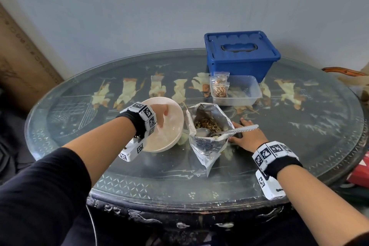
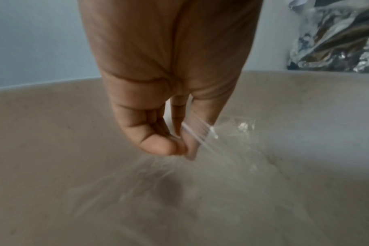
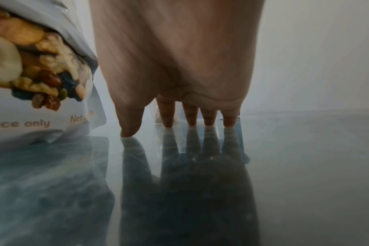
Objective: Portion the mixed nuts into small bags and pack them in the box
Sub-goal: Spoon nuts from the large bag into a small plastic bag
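An open foil pouch of mixed nuts (image 1: 207, 130) stands at the table's middle, a clear plastic spoon (image 1: 229, 131) lying across its mouth. My left hand (image 1: 161, 116) reaches down into a cream bowl (image 1: 175, 124) left of the pouch and pinches a small clear zip bag (image 2: 217, 144) between thumb and fingers. My right hand (image 1: 246, 136) rests on the glass just right of the pouch (image 3: 40, 79), fingers straight, fingertips (image 3: 167, 124) touching the surface. A filled small bag of nuts (image 1: 219, 88) leans in a clear plastic box (image 1: 245, 94). Behind that stands a blue lidded box (image 1: 241, 56).
The glass-topped oval table (image 1: 139, 171) backs onto a pale wall. A red item (image 1: 361, 170) lies off the right edge and an orange-rimmed object (image 1: 343, 71) sits at the far right. Brown board leans at the left (image 1: 22, 62).
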